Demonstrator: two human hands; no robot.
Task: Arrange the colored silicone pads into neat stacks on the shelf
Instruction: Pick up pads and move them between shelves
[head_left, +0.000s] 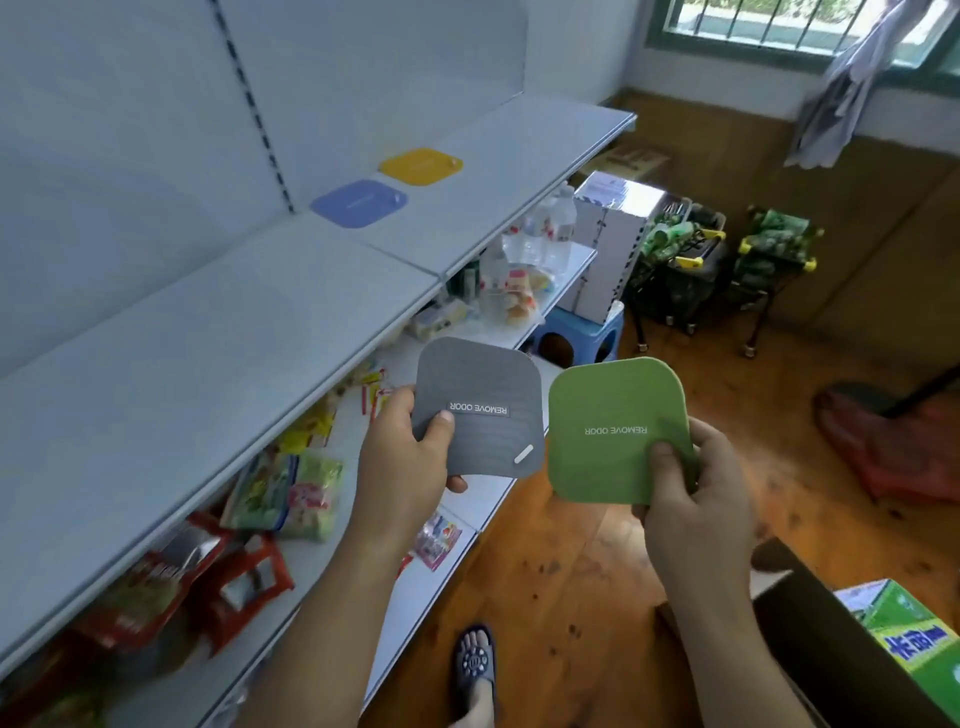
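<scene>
My left hand (402, 452) pinches a grey pad (483, 395) by its lower left corner, thumb on top. My right hand (691, 488) pinches a green pad (608, 410) by its lower right corner. Both pads read "REMOVE ODOR" and are held side by side in front of the shelving, above the floor. On the white upper shelf (218, 332), further back, a blue pad (358, 202) lies flat next to a yellow pad (421, 165). Those two lie apart, each on its own.
Lower shelves hold snack bags (218, 566) and water bottles (550, 228). A blue stool (587, 338) with a white box (613, 234) stands beyond the shelving end. Trolleys (727, 260) with green goods stand on the wooden floor. A green carton (914, 639) sits at lower right. My sandalled foot (475, 670) is below.
</scene>
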